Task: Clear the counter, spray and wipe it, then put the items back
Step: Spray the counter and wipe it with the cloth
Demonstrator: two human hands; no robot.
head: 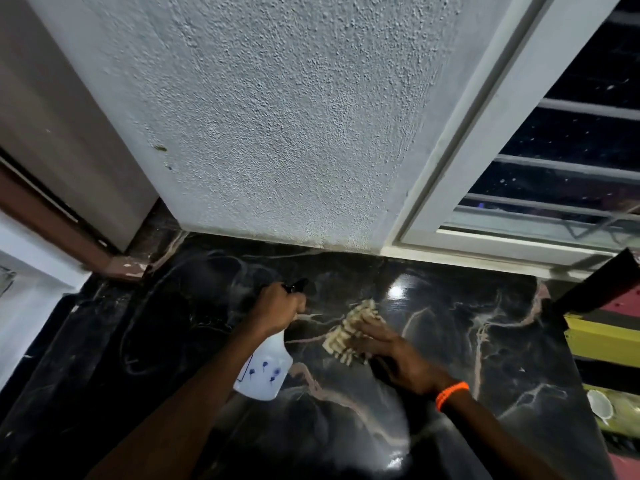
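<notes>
Both bare forearms reach in from the near edge and converge toward the middle of the scene, the left one rising from the lower left, the right one from the lower right. The left hand point(278, 306) sits a little farther out than the right, its fingers curled tight in a grip, knuckles turned up and wrist roughly straight. The right hand point(398, 355) lies palm down with fingers stretched forward and to the left, pressing flat, and an orange band point(451, 394) circles its wrist.

Spray bottle point(265, 370): over counter point(485, 358), left of cloth point(349, 336)
Cloth: on counter
Wall point(277, 116): behind counter
Window point(554, 161): right of wall
</notes>
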